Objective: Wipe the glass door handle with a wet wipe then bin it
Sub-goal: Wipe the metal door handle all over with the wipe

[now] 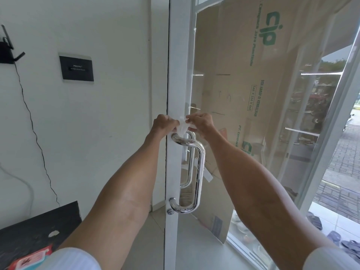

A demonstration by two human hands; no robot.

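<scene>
Gripping one white wet wipe (182, 125) between them, the left hand (163, 124) and right hand (201, 123) are both pinching it closed-fingered, just above the top bend of the one near chrome handle (200, 164) on the glass door (243, 114); a second handle is showing beyond the glass.

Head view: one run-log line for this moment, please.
stage: wiping | wet wipe: held by both hands | left hand | right hand | handle: top end
</scene>
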